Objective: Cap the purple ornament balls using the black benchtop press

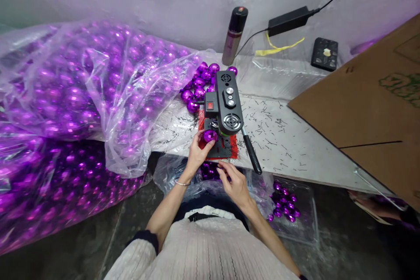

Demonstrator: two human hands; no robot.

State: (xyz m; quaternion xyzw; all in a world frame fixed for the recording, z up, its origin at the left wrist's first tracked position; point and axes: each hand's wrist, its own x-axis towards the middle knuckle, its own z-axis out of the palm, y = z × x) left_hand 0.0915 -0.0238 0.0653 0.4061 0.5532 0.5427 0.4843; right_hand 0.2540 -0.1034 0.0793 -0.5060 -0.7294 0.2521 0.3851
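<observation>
Head view, only view. One purple mirrored ball (210,136) is held in the left hand (197,151), gripped between thumb and fingers, over the base plate (218,152) at the front of a black bench machine (226,100). Whether the plate is touched by the ball cannot be told. The right hand (234,183) is held just below the table edge, thumb and fingertips drawn close together; whether anything small is pinched there cannot be told. The machine's lever (252,154) is gripped by neither hand.

Progress, as judged: a single piece is in hand, apparently mid-step; its completion cannot be confirmed. Loose balls (198,83) are heaped behind and left of the machine. A large clear bag (98,74) is filled with many more on the left. Smaller purple balls (284,203) are seen in clear plastic at lower right, and dark purple pieces (210,170) are gathered in plastic before the torso. Which of these groups is finished and which is waiting is not shown, so no count of work left can be given. Short black scraps (262,127) are strewn over the white table (285,157), from which a good deal of handling is inferred. The plate is underlaid by a red mat (233,146). A spray can (234,37) is stood behind, and the right side is filled by a cardboard box (364,83).
</observation>
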